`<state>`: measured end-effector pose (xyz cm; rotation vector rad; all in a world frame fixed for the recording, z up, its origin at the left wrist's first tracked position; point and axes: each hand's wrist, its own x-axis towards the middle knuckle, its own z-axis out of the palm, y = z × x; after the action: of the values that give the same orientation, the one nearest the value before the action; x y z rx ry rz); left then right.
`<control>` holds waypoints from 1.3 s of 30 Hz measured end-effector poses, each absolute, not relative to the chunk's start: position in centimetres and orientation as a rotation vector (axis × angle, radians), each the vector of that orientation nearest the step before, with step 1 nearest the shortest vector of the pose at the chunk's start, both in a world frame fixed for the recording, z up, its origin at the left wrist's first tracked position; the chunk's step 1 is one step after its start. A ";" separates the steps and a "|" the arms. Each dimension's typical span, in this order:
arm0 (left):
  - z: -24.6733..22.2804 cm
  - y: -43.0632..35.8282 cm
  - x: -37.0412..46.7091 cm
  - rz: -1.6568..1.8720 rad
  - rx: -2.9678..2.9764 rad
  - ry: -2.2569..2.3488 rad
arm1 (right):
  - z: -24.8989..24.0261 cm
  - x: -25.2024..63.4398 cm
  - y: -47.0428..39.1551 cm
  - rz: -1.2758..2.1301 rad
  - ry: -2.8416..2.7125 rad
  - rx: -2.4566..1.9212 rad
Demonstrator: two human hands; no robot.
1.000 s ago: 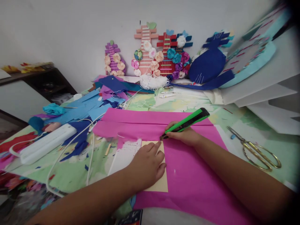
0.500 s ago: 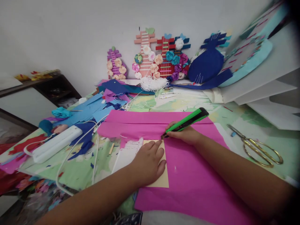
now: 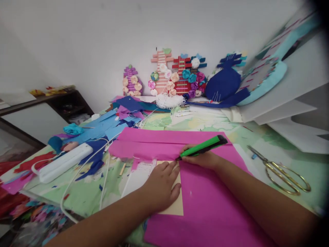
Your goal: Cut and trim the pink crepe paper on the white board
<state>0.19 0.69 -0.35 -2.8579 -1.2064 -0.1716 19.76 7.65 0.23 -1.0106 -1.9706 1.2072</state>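
My right hand (image 3: pixel 199 158) grips a green and black utility knife (image 3: pixel 203 145). Its tip points down at the top right corner of a cream rectangular card (image 3: pixel 174 208). Pressed flat on that card is my left hand (image 3: pixel 164 185), its fingers stretched toward the knife tip. Beneath the card lies a large sheet of magenta paper (image 3: pixel 205 202), with a folded magenta strip (image 3: pixel 159 137) along its far side. White paper (image 3: pixel 136 178) shows left of the card, with a ragged magenta edge above it.
Gold-handled scissors (image 3: pixel 281 173) lie at the right. A white power strip (image 3: pixel 66 163) with cables sits at the left, near blue paper scraps (image 3: pixel 97 125). Decorated paper instruments (image 3: pixel 161 73) lean on the wall. White boards (image 3: pixel 282 103) stand at the far right.
The view has tilted upward slightly, so the table sits lower in the picture. My left fingers lie a little straighter on the card. The knife tip remains at the card's top corner.
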 end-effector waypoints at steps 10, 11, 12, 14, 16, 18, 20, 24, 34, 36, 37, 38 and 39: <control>-0.1 0.7 0.1 -0.171 -2.866 -1.195 | 0.6 20.2 7.4 1.196 -1.929 -1.056; -0.1 0.7 0.1 -0.171 -2.865 -1.195 | 0.5 20.2 7.4 1.185 -1.943 -1.043; -0.2 0.7 0.1 -0.170 -2.864 -1.192 | 0.5 20.2 7.5 1.171 -1.961 -1.027; -0.2 0.8 0.1 -0.165 -2.861 -1.178 | 0.4 20.2 7.5 1.142 -1.996 -1.004; -0.3 0.8 0.1 -0.170 -2.856 -1.164 | 0.4 20.1 7.6 1.119 -2.021 -1.007; -0.3 0.8 0.1 -0.187 -2.854 -1.153 | 0.3 20.0 7.5 1.096 -2.030 -1.041; -0.3 0.8 0.0 -0.203 -2.861 -1.139 | 0.3 19.8 7.4 1.076 -2.031 -1.081; -0.2 0.8 0.1 -0.181 -2.887 -1.154 | 0.3 19.7 7.2 1.101 -1.978 -1.107; -0.3 0.9 0.0 -0.246 -2.888 -1.150 | 1.0 19.6 7.0 1.127 -1.956 -1.146; -0.3 1.0 0.0 -0.245 -2.899 -1.150 | 1.1 19.4 6.9 1.094 -1.970 -1.177; -0.3 1.0 0.0 -0.242 -2.902 -1.161 | 1.2 19.3 6.8 1.082 -1.980 -1.177; -0.3 1.0 0.0 -0.236 -2.905 -1.176 | 1.2 19.3 6.8 1.078 -1.991 -1.167; -0.3 1.0 0.0 -0.225 -2.909 -1.192 | 1.2 19.3 6.8 1.084 -2.001 -1.149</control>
<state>-0.04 0.96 -0.27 -2.9093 -1.1921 -0.2246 19.30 6.78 1.21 -1.1492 -2.0007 1.0844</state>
